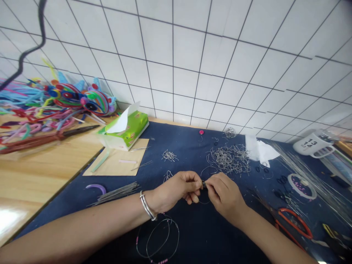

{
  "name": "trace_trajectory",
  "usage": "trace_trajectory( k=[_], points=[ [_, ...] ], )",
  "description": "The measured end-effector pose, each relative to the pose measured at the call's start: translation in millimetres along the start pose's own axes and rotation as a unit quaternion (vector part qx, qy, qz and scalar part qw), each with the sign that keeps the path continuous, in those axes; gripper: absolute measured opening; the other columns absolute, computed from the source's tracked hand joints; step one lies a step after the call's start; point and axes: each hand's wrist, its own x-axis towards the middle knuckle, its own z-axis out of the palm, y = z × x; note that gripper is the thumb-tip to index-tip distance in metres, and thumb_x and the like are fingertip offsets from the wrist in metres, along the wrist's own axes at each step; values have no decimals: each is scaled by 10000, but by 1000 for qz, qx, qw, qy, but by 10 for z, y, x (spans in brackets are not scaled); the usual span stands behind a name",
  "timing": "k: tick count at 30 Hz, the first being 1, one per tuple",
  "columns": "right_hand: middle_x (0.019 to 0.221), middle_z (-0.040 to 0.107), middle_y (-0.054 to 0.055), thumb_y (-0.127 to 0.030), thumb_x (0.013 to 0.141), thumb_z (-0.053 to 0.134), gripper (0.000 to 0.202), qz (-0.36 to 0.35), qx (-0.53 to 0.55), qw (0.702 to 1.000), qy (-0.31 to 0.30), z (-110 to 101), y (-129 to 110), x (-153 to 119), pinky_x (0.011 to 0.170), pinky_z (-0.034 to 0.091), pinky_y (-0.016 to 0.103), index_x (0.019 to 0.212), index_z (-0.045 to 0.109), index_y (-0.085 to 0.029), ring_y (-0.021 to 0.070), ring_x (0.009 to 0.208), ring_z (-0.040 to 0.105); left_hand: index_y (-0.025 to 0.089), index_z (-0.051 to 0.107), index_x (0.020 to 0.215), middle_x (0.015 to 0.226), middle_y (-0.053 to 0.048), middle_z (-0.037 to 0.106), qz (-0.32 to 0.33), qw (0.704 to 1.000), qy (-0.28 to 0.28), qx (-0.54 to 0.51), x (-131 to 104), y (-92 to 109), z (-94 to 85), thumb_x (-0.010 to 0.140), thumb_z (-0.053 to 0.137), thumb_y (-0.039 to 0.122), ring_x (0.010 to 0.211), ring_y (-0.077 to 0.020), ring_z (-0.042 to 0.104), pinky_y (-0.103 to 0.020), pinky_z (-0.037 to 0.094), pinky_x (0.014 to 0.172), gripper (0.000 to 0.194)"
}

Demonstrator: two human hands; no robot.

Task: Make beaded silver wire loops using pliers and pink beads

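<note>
Near the middle of the dark blue mat, my left hand (178, 187) and my right hand (227, 196) meet fingertip to fingertip. Both are closed in a pinch on a thin wire loop (209, 167), whose curve shows above and below the fingers. A small dark piece between the fingertips is too small to make out. Below my left wrist lie wire rings (178, 238) threaded with small pink beads. Just beyond my hands is a tangled heap of bent wire pieces (229, 159). A smaller pile of short wires (169, 156) sits to its left.
Straight wires (118, 193) and a purple curved piece (96, 188) lie left. A green tissue pack (126, 128) stands behind a tan sheet (110, 170). Orange-handled scissors (295, 222), a bead dish (313, 192) and a white mug (309, 145) are right. Pliers (60, 136) lie far left.
</note>
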Motion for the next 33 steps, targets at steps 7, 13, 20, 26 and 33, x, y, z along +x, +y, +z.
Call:
trace_trajectory(
  k=[7,13,20,26,33],
  points=[
    [784,553,47,-104,852,390,159,-3,-2,999,-47,-35,23,26,709,439,317,851,541,-153,156,771,502,126,557,812,652,1,560,-7,998,-2,63,1,48,-7,775,566,288,539,-88,553,-207,412,508,166],
    [826,565,60,-105,860,398,156,-30,-5,997,-69,-58,23,19,749,435,320,886,547,-143,163,819,499,142,564,833,646,25,527,22,979,-13,202,29,63,-58,803,508,294,500,-63,492,-193,401,483,164],
    [805,563,42,-138,860,417,139,35,45,993,-99,-65,-2,54,722,425,295,871,555,-155,144,778,506,168,623,869,717,-2,611,172,871,1,461,12,77,-90,820,470,191,626,-102,540,-222,424,576,162],
    [775,565,35,-134,840,429,139,80,64,987,-122,-94,-7,89,692,422,276,843,564,-166,136,737,516,170,619,931,855,-29,650,265,778,15,569,34,20,-132,833,456,132,769,-134,584,-249,448,686,194],
    [751,568,24,-116,816,448,140,94,67,984,-136,-100,-13,100,680,419,262,827,572,-179,133,723,520,153,608,933,821,-43,632,265,738,5,621,50,9,-143,858,449,187,740,-148,589,-260,462,656,179]
  ],
)
